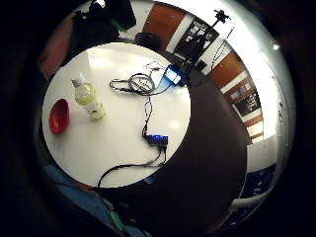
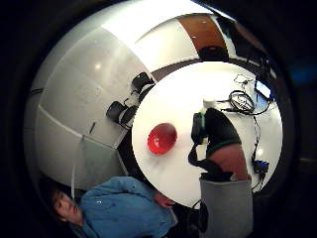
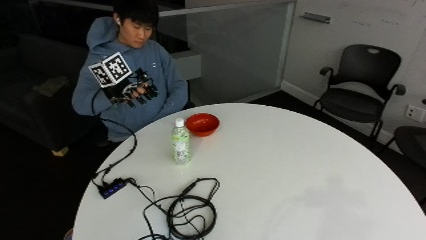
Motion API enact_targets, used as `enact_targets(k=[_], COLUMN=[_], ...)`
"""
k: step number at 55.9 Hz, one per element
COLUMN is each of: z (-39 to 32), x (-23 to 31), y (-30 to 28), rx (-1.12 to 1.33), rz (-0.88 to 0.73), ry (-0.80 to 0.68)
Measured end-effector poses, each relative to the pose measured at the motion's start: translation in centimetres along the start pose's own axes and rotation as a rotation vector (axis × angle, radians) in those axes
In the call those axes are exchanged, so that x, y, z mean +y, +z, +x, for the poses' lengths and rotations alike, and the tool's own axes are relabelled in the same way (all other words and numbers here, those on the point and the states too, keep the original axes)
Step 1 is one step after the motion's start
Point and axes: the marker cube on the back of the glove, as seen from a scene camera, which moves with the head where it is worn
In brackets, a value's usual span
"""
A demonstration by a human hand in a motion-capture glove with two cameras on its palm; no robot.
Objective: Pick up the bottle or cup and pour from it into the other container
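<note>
White round table [image 3: 286,165], as I see it from the outside view, carries two containers near the edge by the seated person. Item one: a clear plastic bottle with a white cap [image 3: 180,142], standing upright, long axis vertical, cap at the top; it holds a pale yellow-green liquid, and I cannot tell how full it is. Item two: a red round bowl [image 3: 202,123], mouth upward, just beside the bottle on the person's side, apart from it; I make out nothing inside it in either palm view.

Item three: the black-gloved right hand [image 3: 135,91], raised in front of the person's chest, well apart from both containers and off the table. Its fingers hang loosely curled and hold nothing.

Item four: a coil of black cable [image 3: 192,212] lying on the table near the camera-side edge, and a small black hub with blue lights [image 3: 110,188] beside it, at the table's rim.
</note>
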Motion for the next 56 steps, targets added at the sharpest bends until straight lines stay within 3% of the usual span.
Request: enact_targets(k=[29,56], z=[5.9,7.9], x=[-0.8,-1.3], y=[5.3,15.5], rx=[-0.503,-0.86], rz=[-0.031,-0.088], ry=[0.073,0.133])
